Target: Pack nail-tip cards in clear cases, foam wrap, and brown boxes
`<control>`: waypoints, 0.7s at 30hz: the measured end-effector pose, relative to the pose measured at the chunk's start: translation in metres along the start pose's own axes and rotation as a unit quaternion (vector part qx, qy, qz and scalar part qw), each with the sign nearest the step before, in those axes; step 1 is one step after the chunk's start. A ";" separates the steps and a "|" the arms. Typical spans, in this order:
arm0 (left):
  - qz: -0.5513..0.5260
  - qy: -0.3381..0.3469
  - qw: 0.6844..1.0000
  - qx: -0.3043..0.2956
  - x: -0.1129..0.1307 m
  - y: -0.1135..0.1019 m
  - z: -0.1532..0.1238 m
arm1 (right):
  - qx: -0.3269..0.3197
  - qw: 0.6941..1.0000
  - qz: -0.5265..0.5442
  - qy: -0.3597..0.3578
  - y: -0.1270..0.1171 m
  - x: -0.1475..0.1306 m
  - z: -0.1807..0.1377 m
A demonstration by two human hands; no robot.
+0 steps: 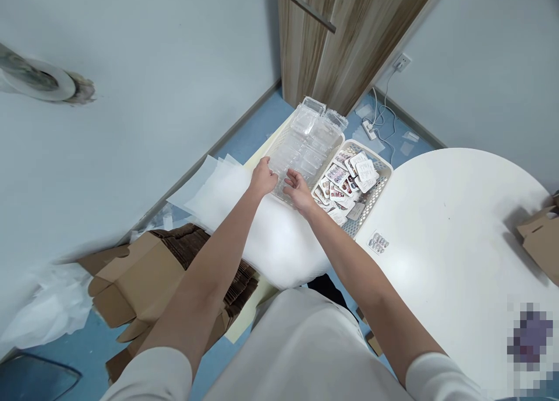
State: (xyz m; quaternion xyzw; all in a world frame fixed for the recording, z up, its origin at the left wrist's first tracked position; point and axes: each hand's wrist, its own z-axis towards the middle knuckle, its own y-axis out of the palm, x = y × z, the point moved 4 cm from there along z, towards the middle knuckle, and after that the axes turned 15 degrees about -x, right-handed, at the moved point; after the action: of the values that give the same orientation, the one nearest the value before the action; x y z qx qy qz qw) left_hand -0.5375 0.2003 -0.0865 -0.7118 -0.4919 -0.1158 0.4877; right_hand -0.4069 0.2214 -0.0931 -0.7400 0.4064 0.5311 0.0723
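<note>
Two hands meet at the near end of the clear plastic cases (pixel 305 142) stacked in a white basket (pixel 273 142). The left hand (pixel 263 178) has its fingers curled shut on the stack's edge. The right hand (pixel 298 188) has its fingers half-open, tips touching the cases. The basket's near rim is hidden behind them. The round worktop (pixel 458 244) lies open to the right, with a cardboard box (pixel 541 241) cut off at the frame edge.

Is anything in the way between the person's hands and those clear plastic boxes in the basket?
Nothing visible. The left hand and right hand touch the near end of the clear plastic boxes. The basket of printed cards sits beside them, off to the right.
</note>
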 end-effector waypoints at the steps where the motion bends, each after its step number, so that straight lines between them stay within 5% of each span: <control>1: -0.002 0.005 1.000 0.005 0.001 0.000 0.000 | -0.001 1.000 0.005 -0.002 0.000 -0.001 -0.001; 10: -0.039 0.095 0.991 0.081 0.019 -0.011 -0.007 | 0.017 0.997 0.045 -0.061 0.000 -0.009 -0.015; 21: 0.012 0.210 0.970 0.126 0.060 -0.009 -0.047 | 0.047 0.984 0.077 -0.153 -0.005 -0.020 -0.057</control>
State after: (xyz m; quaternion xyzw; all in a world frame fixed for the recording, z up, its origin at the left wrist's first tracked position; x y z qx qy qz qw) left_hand -0.5011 0.1976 -0.0193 -0.6100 -0.3810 -0.1941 0.6671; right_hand -0.3645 0.2044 -0.0536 -0.6127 0.4704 0.6222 0.1270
